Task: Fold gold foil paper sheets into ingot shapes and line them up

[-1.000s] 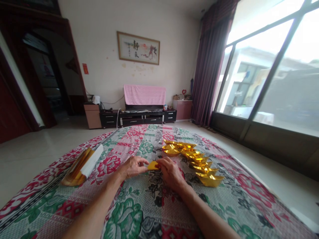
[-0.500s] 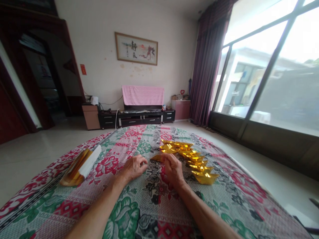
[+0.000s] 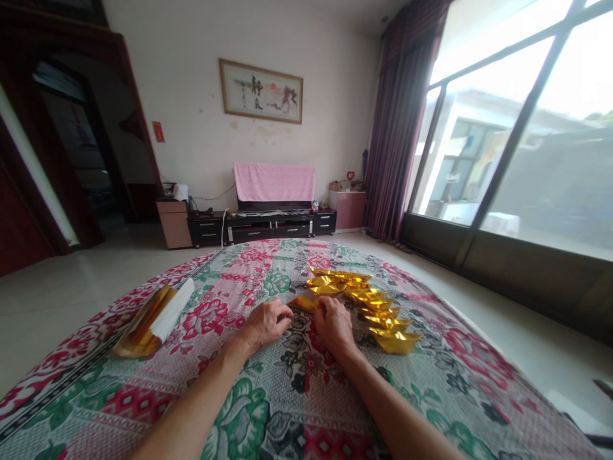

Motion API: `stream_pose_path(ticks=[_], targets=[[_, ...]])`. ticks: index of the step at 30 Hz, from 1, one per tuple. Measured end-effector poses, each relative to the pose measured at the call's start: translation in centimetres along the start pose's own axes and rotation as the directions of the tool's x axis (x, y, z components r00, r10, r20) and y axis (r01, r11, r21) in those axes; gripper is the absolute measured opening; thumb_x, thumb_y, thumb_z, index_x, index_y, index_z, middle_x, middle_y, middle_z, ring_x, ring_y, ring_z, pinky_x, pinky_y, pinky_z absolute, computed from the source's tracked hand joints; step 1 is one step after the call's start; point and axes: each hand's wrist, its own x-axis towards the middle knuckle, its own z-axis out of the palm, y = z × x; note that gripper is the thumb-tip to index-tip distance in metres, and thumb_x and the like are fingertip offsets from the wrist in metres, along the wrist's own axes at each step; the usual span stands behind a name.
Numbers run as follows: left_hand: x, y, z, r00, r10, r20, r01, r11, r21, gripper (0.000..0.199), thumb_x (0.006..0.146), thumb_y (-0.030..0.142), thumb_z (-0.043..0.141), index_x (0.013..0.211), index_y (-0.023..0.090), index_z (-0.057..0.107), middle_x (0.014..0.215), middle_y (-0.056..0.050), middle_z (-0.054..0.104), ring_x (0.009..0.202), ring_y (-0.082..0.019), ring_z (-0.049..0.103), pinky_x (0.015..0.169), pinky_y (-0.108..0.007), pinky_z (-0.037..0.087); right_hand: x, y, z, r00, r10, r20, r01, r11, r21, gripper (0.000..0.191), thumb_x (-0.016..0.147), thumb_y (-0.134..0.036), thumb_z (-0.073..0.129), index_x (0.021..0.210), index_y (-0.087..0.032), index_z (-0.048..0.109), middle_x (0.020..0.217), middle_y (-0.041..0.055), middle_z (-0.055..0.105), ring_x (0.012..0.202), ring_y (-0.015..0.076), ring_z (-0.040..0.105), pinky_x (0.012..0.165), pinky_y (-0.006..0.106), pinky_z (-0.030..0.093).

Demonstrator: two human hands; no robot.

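A small piece of folded gold foil paper (image 3: 303, 303) lies between my hands, just above the cloth. My right hand (image 3: 336, 324) pinches its right end, and the fingers cover that part. My left hand (image 3: 269, 324) is closed, thumb and fingers together at the paper's left tip; the exact contact is hard to see. Just beyond and to the right of my right hand stand several finished-looking gold foil ingots (image 3: 395, 341), set in a row that bends toward the far side. A stack of gold foil sheets with a white side (image 3: 153, 322) lies to the left.
A patterned red, green and grey cloth (image 3: 239, 409) covers the round-edged table. Beyond it stand a low black cabinet (image 3: 272, 231) and a screen under a pink cloth (image 3: 274, 182). Large windows (image 3: 479, 147) and a purple curtain (image 3: 395, 128) are on the right.
My left hand has moved slightly right, up to the left tip of the gold foil paper. More of the paper shows now. My right hand stays nearly in place.
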Motion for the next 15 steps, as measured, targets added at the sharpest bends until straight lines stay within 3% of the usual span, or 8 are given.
stream_pose_path(ticks=[4, 9, 12, 15], targets=[[0.2, -0.3, 0.1, 0.990, -0.084, -0.114, 0.077, 0.995, -0.070, 0.029, 0.070, 0.014, 0.050, 0.096, 0.018, 0.062, 0.083, -0.003, 0.060, 0.061, -0.010, 0.053, 0.066, -0.022, 0.045, 0.0, -0.2, -0.1, 0.999, -0.030, 0.013, 0.029, 0.997, 0.074, 0.020, 0.076, -0.014, 0.046, 0.085, -0.019, 0.063, 0.086, 0.0056, 0.065, 0.079, 0.0180, 0.058, 0.074, 0.029, 0.041], [0.3, -0.7, 0.4, 0.963, -0.219, -0.156, 0.177, 0.953, -0.247, 0.045, 0.070, 0.014, 0.051, 0.115, 0.020, 0.052, 0.101, -0.005, 0.060, 0.061, -0.009, 0.058, 0.068, -0.023, 0.047, 0.1, -0.3, 0.1, 0.995, -0.064, -0.073, 0.084, 0.945, 0.318, 0.019, 0.075, -0.019, 0.046, 0.084, -0.018, 0.064, 0.085, 0.0033, 0.067, 0.077, 0.0156, 0.060, 0.073, 0.026, 0.045], [0.5, -0.6, 0.4, 0.943, -0.307, -0.130, 0.232, 0.885, -0.403, 0.045, 0.070, 0.023, 0.057, 0.115, 0.018, 0.053, 0.097, -0.006, 0.063, 0.068, -0.013, 0.062, 0.070, -0.026, 0.048, 0.2, -0.8, 0.2, 0.998, 0.003, -0.070, 0.031, 0.880, 0.474, 0.020, 0.076, -0.026, 0.047, 0.083, -0.018, 0.063, 0.079, 0.0030, 0.067, 0.071, 0.0153, 0.060, 0.068, 0.026, 0.047], [0.6, -0.1, 0.0, 0.949, -0.315, -0.028, 0.236, 0.764, -0.600, 0.044, 0.070, 0.029, 0.059, 0.111, 0.015, 0.057, 0.087, -0.005, 0.067, 0.073, -0.017, 0.063, 0.067, -0.025, 0.047, 0.1, -1.4, 0.4, 1.000, 0.025, 0.014, -0.029, 0.788, 0.615, 0.020, 0.075, -0.029, 0.048, 0.082, -0.017, 0.062, 0.073, 0.0018, 0.065, 0.064, 0.0142, 0.059, 0.062, 0.024, 0.047]])
